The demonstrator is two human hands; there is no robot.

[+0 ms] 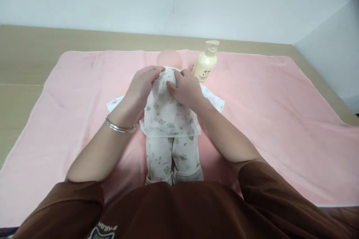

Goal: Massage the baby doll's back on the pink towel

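Your left hand (142, 83) (fingers together) and right hand (188, 89) (fingers spread) touch the white patterned cloth shirt (168, 114); a bump could tip the cream plastic bottle (205, 63).

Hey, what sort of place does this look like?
Possibly a baby-care practice area: there's a pink blanket, what looks like a baby doll in printed clothes lying on it, and a pump bottle close by.

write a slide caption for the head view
Left hand and right hand at the neckline of a patterned top on a doll, pump bottle nearby on a pink blanket.
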